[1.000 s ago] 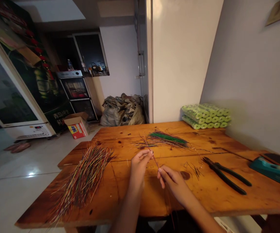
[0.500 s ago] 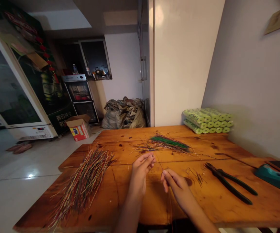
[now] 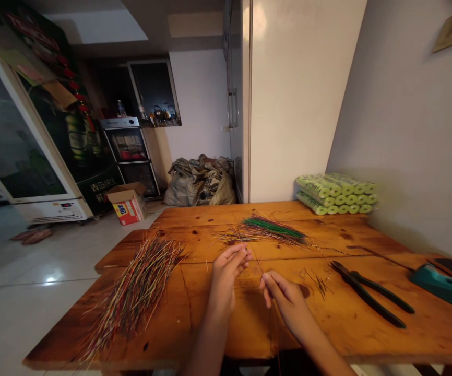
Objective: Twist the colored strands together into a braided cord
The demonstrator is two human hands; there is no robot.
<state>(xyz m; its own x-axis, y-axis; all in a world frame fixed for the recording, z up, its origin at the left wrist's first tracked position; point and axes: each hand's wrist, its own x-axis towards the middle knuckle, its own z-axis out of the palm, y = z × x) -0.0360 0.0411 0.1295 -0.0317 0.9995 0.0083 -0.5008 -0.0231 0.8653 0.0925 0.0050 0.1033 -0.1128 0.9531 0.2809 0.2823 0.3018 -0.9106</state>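
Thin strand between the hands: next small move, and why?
I'd hold the left hand steady and slide the right hand slightly down the thin strand. Both hands appear to pinch it, only a short span lies between them, and a loose length hangs below the right.

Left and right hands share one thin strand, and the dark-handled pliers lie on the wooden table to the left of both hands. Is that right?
Not quite: the pliers lie to the right of both hands, as the head view shows. The left hand and right hand do share one thin strand.
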